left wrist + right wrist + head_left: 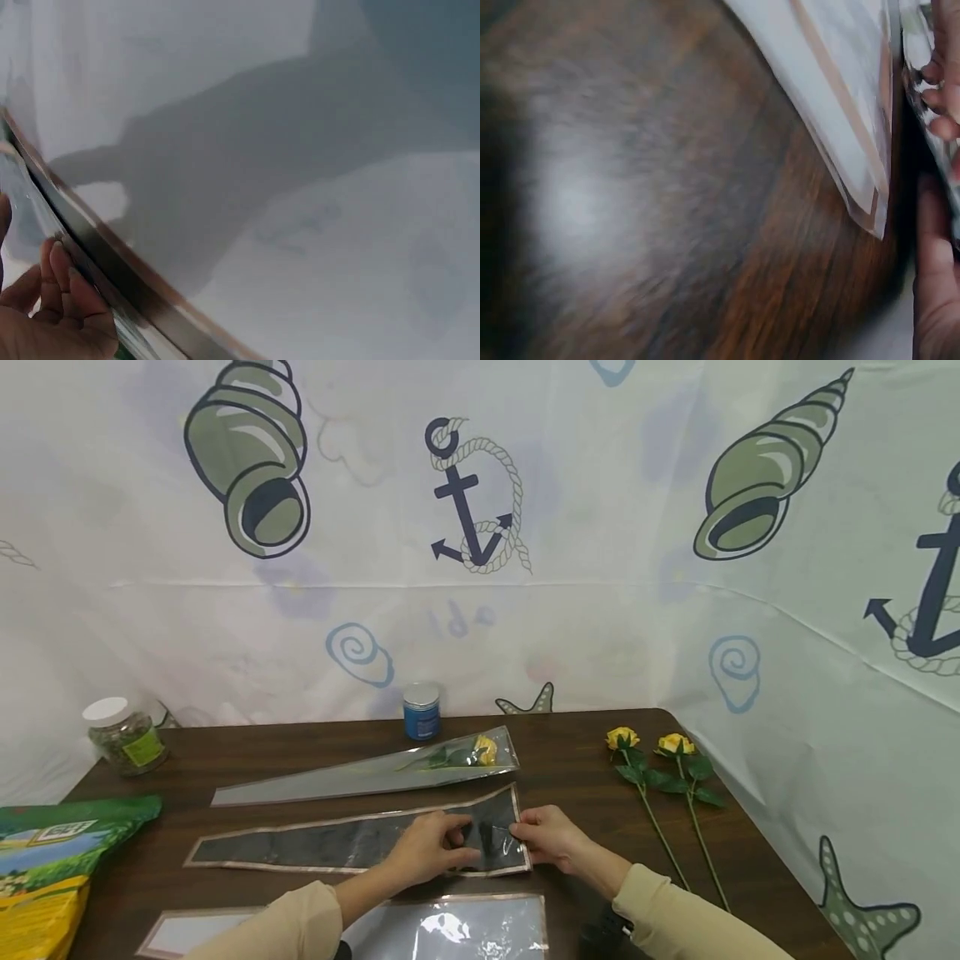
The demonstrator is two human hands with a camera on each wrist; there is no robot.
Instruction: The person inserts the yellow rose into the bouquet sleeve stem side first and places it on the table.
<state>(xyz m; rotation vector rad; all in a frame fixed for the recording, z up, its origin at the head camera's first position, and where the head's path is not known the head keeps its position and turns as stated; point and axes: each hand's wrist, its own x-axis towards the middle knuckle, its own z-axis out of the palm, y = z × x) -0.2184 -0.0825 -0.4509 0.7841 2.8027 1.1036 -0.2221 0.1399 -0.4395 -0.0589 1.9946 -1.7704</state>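
A long tapered clear flower sleeve with a dark panel and pinkish-gold border lies across the table. At its wide right end, my right hand pinches the edge between thumb and fingers. My left hand rests on the sleeve near that end, thumb and forefinger apart over the film. The left wrist view catches the fingers against a bordered sleeve edge. Behind lies a similar sleeve holding a yellow rose. Two yellow roses with green stems, one left and one right, lie at the right.
Pale bordered sleeves, one wide and one narrow, lie in front. A blue jar stands at the back. Left are a white-lidded jar and a green-and-yellow bag. A printed curtain hangs behind the table.
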